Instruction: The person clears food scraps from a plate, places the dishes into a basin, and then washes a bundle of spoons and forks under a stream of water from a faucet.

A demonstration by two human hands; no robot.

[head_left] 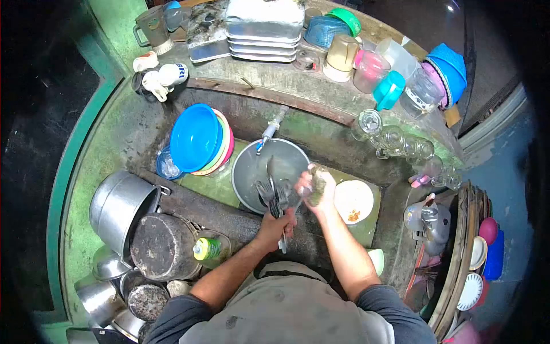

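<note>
My left hand (278, 227) is closed around the handles of a bunch of spoons and forks (274, 198). Their heads point up over the near side of a grey basin (236, 180) with cloudy water in it. To the right, my right hand (321, 195) is closed on a greenish scrubbing pad (315, 184); one utensil seems to reach toward its fingers, though the contact is blurred. A tap (269, 133) juts over the basin's far rim. Close by my right hand lies a white plate (353, 198) with orange-brown food bits.
Blue and coloured basins (196, 136) stack at the left. A large pot (121, 209), a blackened pot (163, 246) and a yellow-green bottle (207, 249) stand nearer me. Metal trays (264, 28) and plastic containers line the back ledge; glass mugs (395, 139) sit at right.
</note>
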